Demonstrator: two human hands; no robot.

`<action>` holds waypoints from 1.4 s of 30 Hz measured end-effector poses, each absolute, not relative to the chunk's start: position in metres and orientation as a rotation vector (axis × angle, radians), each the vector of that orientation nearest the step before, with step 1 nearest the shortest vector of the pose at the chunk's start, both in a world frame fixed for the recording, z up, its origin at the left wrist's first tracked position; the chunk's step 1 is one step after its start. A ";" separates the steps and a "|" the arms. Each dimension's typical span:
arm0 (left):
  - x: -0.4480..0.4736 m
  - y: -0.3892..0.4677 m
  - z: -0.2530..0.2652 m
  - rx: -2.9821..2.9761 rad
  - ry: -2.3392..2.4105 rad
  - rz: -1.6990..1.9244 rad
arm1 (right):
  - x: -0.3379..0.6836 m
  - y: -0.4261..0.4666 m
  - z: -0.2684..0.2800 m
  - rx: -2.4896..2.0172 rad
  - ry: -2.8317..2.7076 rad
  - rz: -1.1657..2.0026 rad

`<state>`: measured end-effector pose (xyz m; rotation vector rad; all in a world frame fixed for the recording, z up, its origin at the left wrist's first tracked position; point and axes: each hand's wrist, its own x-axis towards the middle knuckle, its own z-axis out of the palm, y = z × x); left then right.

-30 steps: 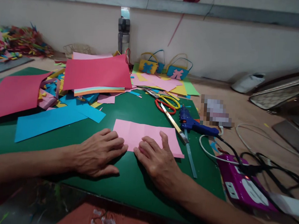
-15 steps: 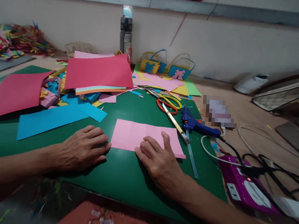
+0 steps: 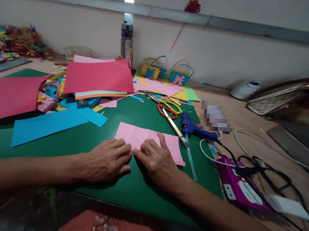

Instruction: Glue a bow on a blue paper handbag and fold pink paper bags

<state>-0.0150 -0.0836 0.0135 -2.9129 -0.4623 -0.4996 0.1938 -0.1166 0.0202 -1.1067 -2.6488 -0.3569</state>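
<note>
Support: green board (image 3: 151, 202), laid on a brown tabletop (image 3: 249, 122); on the board, near the middle, one pink sheet (image 3: 124, 131), creased; to its left, a long blue strip (image 3: 46, 127), with a shorter blue strip (image 3: 96, 117) meeting its right end; behind these, mixed paper scraps (image 3: 108, 103); right of centre, scissors (image 3: 157, 100) with one red and one yellow handle loop, then a yellow-handled cutter (image 3: 173, 124), lying diagonally; beside it, a blue glue gun (image 3: 192, 128), translucent stick (image 3: 192, 165) trailing nearward; on the brown tabletop, right side: purple power strip (image 3: 227, 168), black cable (image 3: 284, 175), white cylinder (image 3: 242, 90) on its side, patterned bag (image 3: 262, 101), dark flat case (image 3: 281, 137); one item pixelated, unidentifiable.
</note>
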 end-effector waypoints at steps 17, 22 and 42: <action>-0.026 -0.072 0.010 -2.968 -0.450 -0.426 | 0.225 -0.133 0.031 -0.887 -2.745 -0.736; -0.027 -0.070 0.014 -2.957 -0.446 -0.368 | 0.219 -0.127 0.029 -0.923 -2.745 -0.607; -0.026 -0.080 0.014 -3.069 -0.581 -0.274 | 0.202 -0.138 0.029 -1.184 -2.756 -0.667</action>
